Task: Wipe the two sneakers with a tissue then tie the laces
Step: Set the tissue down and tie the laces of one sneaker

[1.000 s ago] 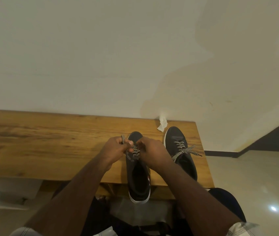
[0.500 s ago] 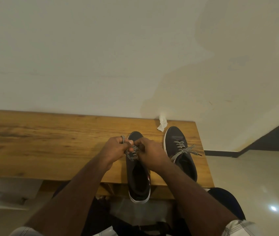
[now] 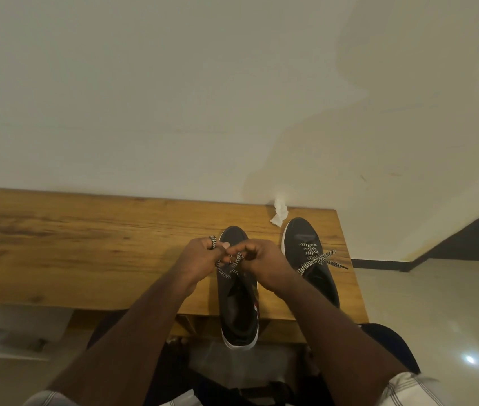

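Over the near sneaker point(image 3: 237, 303), whose heel overhangs the table point(image 3: 86, 244) edge, both hands have drawn closer: left hand point(image 3: 200, 259) and right hand point(image 3: 264, 265) each pinch its laces point(image 3: 226, 269), so the knot is forming. Beyond it: the tied sneaker point(image 3: 308, 259), the tissue point(image 3: 279, 213), the wall

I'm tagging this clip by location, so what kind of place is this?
Probably an indoor room in a home, though I can't be sure: a wooden bench or table stands against a plain painted wall, and the glossy tiled floor has a dark skirting.
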